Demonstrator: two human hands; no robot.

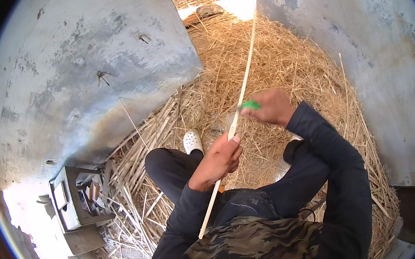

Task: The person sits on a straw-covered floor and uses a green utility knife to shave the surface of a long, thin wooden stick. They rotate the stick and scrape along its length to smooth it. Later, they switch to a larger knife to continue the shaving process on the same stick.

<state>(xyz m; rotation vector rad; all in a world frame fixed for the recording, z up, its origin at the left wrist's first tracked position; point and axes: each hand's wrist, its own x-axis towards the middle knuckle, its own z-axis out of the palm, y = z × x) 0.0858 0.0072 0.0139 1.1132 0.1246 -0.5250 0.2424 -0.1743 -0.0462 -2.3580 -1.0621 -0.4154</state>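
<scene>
A long pale strip, seemingly split bamboo or wood (246, 78), runs slantwise from near my lap up toward the bright doorway. My left hand (219, 159) is closed around its lower part, thumb on top. Farther up the strip, my right hand (271, 107) grips a green-handled tool (250, 105), probably a knife. The tool's working end meets the strip just above my left hand, though the blade is too small and blurred to make out. The strip's lower end sticks out below my left hand.
Straw-like shavings (279, 47) cover the floor around my legs. Many split strips (129, 202) lie at the left beside a small wooden cabinet (74, 199) with things inside. Grey walls (90, 56) stand on both sides. A white clog (192, 141) is on my foot.
</scene>
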